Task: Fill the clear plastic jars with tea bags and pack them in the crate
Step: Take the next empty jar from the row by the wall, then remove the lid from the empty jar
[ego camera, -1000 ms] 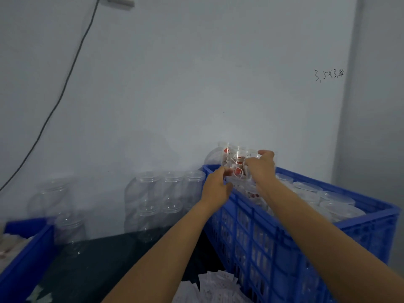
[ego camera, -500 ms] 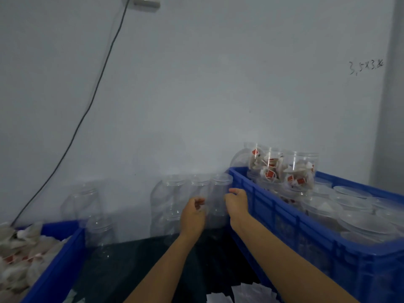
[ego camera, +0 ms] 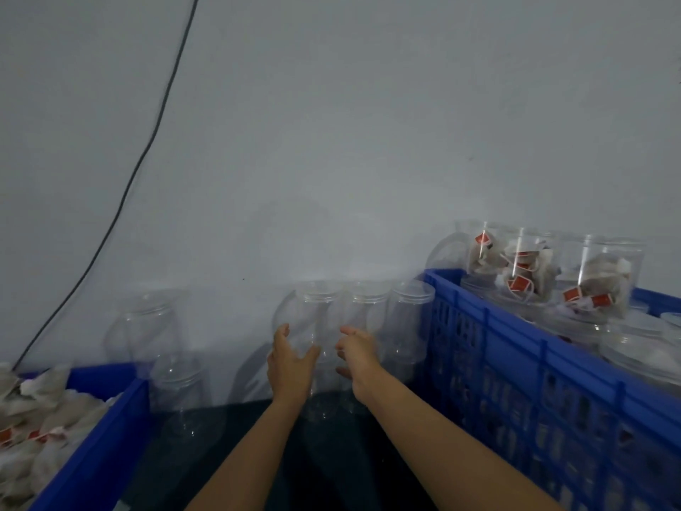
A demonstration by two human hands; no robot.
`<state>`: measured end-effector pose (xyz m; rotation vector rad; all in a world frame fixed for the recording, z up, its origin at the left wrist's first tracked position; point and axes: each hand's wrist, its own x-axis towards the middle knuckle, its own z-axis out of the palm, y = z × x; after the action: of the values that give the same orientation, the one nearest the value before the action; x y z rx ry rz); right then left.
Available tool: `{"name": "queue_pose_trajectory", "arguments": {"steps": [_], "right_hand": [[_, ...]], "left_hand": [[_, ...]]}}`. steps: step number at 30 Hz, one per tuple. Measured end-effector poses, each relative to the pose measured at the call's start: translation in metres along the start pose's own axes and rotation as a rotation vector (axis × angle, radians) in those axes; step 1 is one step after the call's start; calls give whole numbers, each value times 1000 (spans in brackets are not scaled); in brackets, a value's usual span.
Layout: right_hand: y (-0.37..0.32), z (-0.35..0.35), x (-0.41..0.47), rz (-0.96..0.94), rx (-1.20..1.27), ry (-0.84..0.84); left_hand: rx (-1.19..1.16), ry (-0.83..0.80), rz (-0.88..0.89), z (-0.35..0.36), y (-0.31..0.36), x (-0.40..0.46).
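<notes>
Empty clear plastic jars [ego camera: 409, 319] with lids stand stacked in two rows against the wall. My left hand [ego camera: 291, 366] curves its fingers and thumb round the left side of one empty jar [ego camera: 326, 385] in the stack. My right hand [ego camera: 359, 357] cups the same jar from the right. To the right, the blue crate [ego camera: 516, 326] holds lidded jars, and three filled jars of tea bags with red tags [ego camera: 527, 267] stand on top at its far corner. Loose tea bags [ego camera: 37, 418] fill a blue bin [ego camera: 95, 448] at the lower left.
More empty jars [ego camera: 147, 326] stand against the wall by the bin. The dark table top [ego camera: 239, 455] shows between the bin and the crate. A black cable [ego camera: 147, 142] runs down the grey wall on the left.
Both hands left the filled jar on the crate's stack, moved left and down, and now close around an empty jar by the wall. My view turned left.
</notes>
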<state>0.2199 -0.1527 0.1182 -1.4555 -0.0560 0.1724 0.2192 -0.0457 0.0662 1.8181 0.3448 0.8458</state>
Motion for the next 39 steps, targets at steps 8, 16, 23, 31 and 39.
{"name": "queue_pose_trajectory", "arguments": {"steps": [8,16,23,31,39], "right_hand": [[18,12,15,-106,-41,36],[18,12,-5,-158,-114,-48],[14,3,-62,-200,-155,-157],[36,-20,-137,-246,-1,-311],[68,-19,-182,-446,67,-130]], "left_hand": [[-226,-201,-115,10,-17,23],[-45,-133,-89,-10,-17,14],[-210,-127,-82,-49,0,-41],[-133,-184,4,-94,4,-124],[51,-171,59,-115,-1,-201]]}}
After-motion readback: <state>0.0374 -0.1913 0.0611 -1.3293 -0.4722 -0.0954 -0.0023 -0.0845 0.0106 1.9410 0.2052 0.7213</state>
